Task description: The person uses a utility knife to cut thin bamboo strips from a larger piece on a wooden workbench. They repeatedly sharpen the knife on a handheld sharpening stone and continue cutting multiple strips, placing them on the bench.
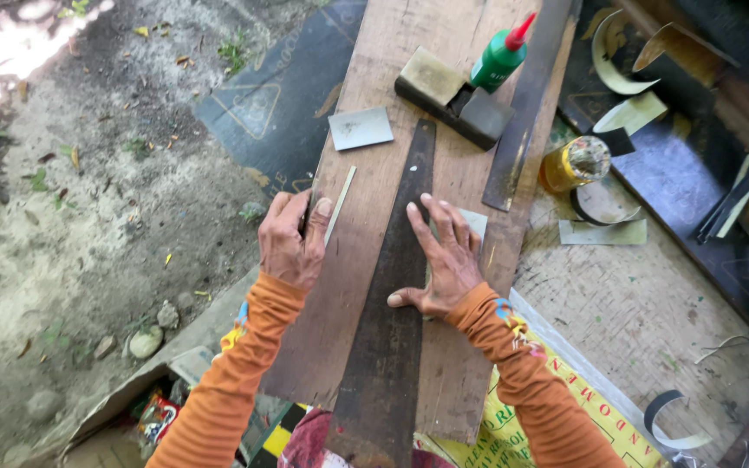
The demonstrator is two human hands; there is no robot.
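My L hand (292, 240): fingers closed on thin pale strip (338, 206) at wooden board (374, 217) edge. My R hand (440, 256): fingers spread open, flat, pressing dark metal straightedge (396, 295) lengthwise on board. Nearby: grey square pc (361, 127), green glue bottle (500, 56).

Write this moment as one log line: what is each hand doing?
left hand: grips thin pale strip | right hand: flat on dark metal straightedge | surface: wooden board | nearby: green glue bottle
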